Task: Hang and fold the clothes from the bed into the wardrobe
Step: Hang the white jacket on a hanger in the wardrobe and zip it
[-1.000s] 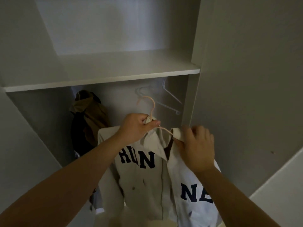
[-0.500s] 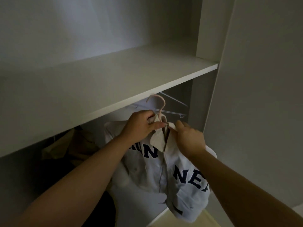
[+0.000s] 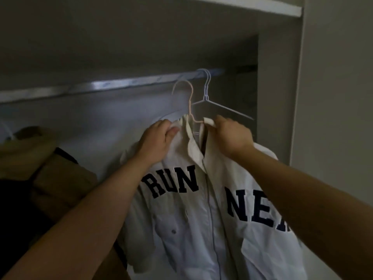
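- The cream button-front shirt (image 3: pixel 201 229) carries large navy block letters: "RUN" on one chest panel and "NE" plus a further letter cut off by the forearm on the other.
- The shirt sits on a pink wire hanger (image 3: pixel 189 102) inside the wardrobe, just below the rail; the hook reaches up to the metal rail (image 3: pixel 101 87), but whether it rests over it is unclear.
- The left hand (image 3: pixel 156 141) has its fingers curled around the collar on its side of the hanger neck.
- The right hand (image 3: pixel 232 136) pinches the other collar edge, fingers bent over the fabric.
- Two empty pale wire hangers (image 3: pixel 207 91) hang on the rail just behind the pink one, near the right hand.
- A brown garment (image 3: pixel 50 178) hangs further along the rail, apart from the shirt, with something dark beneath it.
- A white shelf (image 3: pixel 262 7) runs above, and a pale side panel (image 3: pixel 333 98) closes the compartment; the interior is dim.
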A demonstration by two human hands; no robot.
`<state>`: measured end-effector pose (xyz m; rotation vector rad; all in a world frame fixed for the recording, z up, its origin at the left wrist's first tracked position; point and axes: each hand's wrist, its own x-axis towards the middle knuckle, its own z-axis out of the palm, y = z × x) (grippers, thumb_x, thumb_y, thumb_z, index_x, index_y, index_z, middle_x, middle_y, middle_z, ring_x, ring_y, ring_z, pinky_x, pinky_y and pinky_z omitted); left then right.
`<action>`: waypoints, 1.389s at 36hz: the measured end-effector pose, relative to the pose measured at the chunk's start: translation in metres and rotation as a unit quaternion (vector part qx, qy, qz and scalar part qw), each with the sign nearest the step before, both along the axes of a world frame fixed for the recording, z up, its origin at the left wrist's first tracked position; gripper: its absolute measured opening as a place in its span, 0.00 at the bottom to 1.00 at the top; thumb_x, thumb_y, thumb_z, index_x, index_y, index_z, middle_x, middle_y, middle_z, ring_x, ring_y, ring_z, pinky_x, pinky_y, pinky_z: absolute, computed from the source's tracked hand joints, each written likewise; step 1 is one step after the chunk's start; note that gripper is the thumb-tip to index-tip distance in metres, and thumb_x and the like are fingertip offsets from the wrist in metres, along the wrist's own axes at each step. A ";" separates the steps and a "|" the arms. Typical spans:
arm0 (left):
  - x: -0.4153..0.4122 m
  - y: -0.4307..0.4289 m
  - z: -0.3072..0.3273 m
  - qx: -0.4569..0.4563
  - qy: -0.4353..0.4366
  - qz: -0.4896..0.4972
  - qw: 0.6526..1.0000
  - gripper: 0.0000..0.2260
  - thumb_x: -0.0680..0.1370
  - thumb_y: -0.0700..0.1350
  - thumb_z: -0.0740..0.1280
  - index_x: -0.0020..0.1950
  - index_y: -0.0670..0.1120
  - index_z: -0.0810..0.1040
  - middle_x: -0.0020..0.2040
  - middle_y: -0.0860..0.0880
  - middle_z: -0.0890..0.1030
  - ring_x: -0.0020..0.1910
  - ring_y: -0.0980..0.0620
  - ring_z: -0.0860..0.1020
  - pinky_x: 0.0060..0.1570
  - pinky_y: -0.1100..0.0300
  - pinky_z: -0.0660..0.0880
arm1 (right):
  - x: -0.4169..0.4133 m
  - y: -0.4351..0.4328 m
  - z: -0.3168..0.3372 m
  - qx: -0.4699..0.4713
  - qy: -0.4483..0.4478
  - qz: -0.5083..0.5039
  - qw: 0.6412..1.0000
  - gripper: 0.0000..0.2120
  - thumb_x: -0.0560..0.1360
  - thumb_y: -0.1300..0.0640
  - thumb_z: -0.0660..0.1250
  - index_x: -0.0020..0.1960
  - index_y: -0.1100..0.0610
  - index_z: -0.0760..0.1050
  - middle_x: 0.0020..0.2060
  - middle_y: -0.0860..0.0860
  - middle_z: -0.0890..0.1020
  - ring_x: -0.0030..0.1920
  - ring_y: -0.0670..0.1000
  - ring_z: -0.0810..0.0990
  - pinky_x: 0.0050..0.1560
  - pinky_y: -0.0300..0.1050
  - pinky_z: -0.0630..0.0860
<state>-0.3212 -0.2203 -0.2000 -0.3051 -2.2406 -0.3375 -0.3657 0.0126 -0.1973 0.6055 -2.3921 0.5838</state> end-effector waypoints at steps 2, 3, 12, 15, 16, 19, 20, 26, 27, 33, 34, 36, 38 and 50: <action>-0.004 -0.010 -0.010 -0.006 0.036 0.021 0.999 0.16 0.82 0.53 0.55 0.42 0.44 0.70 0.41 0.39 0.76 0.40 0.40 0.75 0.38 0.52 0.67 | -0.005 -0.003 -0.001 -0.007 0.005 0.005 1.000 0.14 0.83 0.43 0.52 0.52 0.51 0.70 0.45 0.54 0.80 0.45 0.60 0.80 0.48 0.56 0.78; -0.005 -0.016 -0.015 -0.012 0.051 0.032 0.998 0.17 0.83 0.52 0.55 0.43 0.42 0.72 0.42 0.39 0.77 0.41 0.40 0.75 0.39 0.51 0.68 | -0.008 -0.004 -0.003 -0.011 0.011 0.007 1.000 0.14 0.83 0.43 0.53 0.53 0.51 0.71 0.47 0.55 0.80 0.46 0.60 0.80 0.50 0.57 0.78; -0.003 -0.071 -0.033 -0.023 0.100 0.112 0.988 0.14 0.85 0.48 0.57 0.49 0.42 0.77 0.46 0.40 0.77 0.47 0.40 0.75 0.49 0.45 0.73 | -0.030 -0.013 -0.004 -0.044 0.078 -0.043 0.995 0.07 0.81 0.48 0.56 0.47 0.49 0.68 0.37 0.49 0.75 0.37 0.53 0.76 0.43 0.53 0.77; -0.004 -0.073 -0.021 -0.010 0.099 0.137 0.986 0.14 0.85 0.50 0.56 0.52 0.43 0.77 0.50 0.42 0.77 0.51 0.41 0.75 0.53 0.48 0.71 | -0.030 -0.022 0.010 -0.047 0.074 -0.052 0.995 0.05 0.81 0.49 0.58 0.47 0.49 0.67 0.35 0.46 0.71 0.34 0.49 0.72 0.40 0.50 0.71; -0.005 -0.073 -0.015 -0.001 0.096 0.138 0.986 0.14 0.85 0.50 0.56 0.52 0.44 0.77 0.50 0.43 0.77 0.51 0.42 0.75 0.53 0.48 0.69 | -0.031 -0.025 0.015 -0.046 0.074 -0.052 0.995 0.05 0.80 0.49 0.59 0.48 0.49 0.66 0.36 0.46 0.71 0.35 0.49 0.72 0.41 0.49 0.69; -0.009 -0.077 0.001 0.039 0.097 0.116 0.988 0.11 0.85 0.50 0.56 0.48 0.47 0.71 0.45 0.49 0.75 0.46 0.43 0.76 0.51 0.49 0.70 | -0.033 -0.033 0.036 -0.036 0.076 -0.052 0.995 0.04 0.81 0.51 0.61 0.53 0.50 0.68 0.41 0.49 0.74 0.40 0.50 0.74 0.43 0.49 0.69; -0.011 -0.079 0.006 0.052 0.096 0.110 0.988 0.10 0.85 0.51 0.55 0.47 0.48 0.70 0.44 0.49 0.75 0.45 0.42 0.76 0.50 0.49 0.70 | -0.033 -0.037 0.042 -0.029 0.072 -0.053 0.996 0.05 0.81 0.51 0.61 0.55 0.52 0.69 0.43 0.50 0.75 0.41 0.51 0.75 0.44 0.49 0.70; -0.028 -0.088 0.025 0.081 0.105 0.124 0.983 0.12 0.85 0.49 0.57 0.52 0.42 0.73 0.52 0.40 0.79 0.51 0.38 0.76 0.53 0.46 0.72 | -0.038 -0.058 0.071 -0.007 0.013 -0.061 0.998 0.06 0.82 0.55 0.60 0.57 0.56 0.72 0.52 0.56 0.79 0.54 0.58 0.80 0.59 0.58 0.76; -0.031 -0.089 0.026 0.083 0.106 0.127 0.983 0.12 0.85 0.49 0.57 0.53 0.42 0.74 0.53 0.40 0.79 0.52 0.38 0.76 0.54 0.46 0.72 | -0.041 -0.062 0.072 -0.007 0.011 -0.064 0.998 0.05 0.82 0.55 0.60 0.55 0.56 0.71 0.52 0.56 0.79 0.54 0.58 0.80 0.60 0.58 0.76; -0.052 -0.098 0.018 0.097 0.099 0.147 0.979 0.11 0.84 0.48 0.58 0.55 0.42 0.74 0.56 0.40 0.77 0.56 0.39 0.75 0.56 0.47 0.68 | -0.062 -0.077 0.071 -0.003 0.002 -0.068 0.998 0.04 0.82 0.54 0.59 0.50 0.54 0.69 0.44 0.53 0.75 0.48 0.56 0.78 0.54 0.56 0.77; -0.055 -0.099 0.015 0.099 0.099 0.151 0.979 0.11 0.84 0.48 0.58 0.56 0.42 0.74 0.56 0.40 0.77 0.56 0.39 0.74 0.56 0.47 0.68 | -0.066 -0.079 0.069 0.002 0.011 -0.071 0.997 0.03 0.81 0.54 0.59 0.49 0.53 0.68 0.42 0.52 0.75 0.45 0.55 0.77 0.50 0.54 0.76; -0.061 -0.103 0.007 0.097 0.104 0.159 0.977 0.11 0.84 0.48 0.58 0.58 0.42 0.75 0.58 0.40 0.76 0.58 0.39 0.74 0.57 0.47 0.67 | -0.073 -0.083 0.064 0.006 0.032 -0.074 0.997 0.03 0.81 0.54 0.59 0.49 0.51 0.67 0.40 0.51 0.74 0.43 0.53 0.77 0.45 0.52 0.75; -0.065 -0.104 0.001 0.089 0.106 0.165 0.977 0.12 0.84 0.47 0.57 0.61 0.43 0.76 0.59 0.40 0.76 0.59 0.39 0.73 0.58 0.47 0.66 | -0.078 -0.086 0.059 0.008 0.044 -0.072 0.996 0.02 0.81 0.55 0.58 0.50 0.52 0.67 0.42 0.52 0.75 0.44 0.55 0.78 0.47 0.54 0.77; -0.085 -0.105 0.014 0.081 0.134 0.154 0.976 0.11 0.84 0.47 0.59 0.61 0.44 0.77 0.57 0.40 0.76 0.57 0.38 0.75 0.57 0.46 0.69 | -0.095 -0.082 0.068 0.009 0.077 -0.067 0.995 0.03 0.81 0.54 0.59 0.51 0.52 0.68 0.41 0.51 0.75 0.42 0.53 0.78 0.45 0.52 0.77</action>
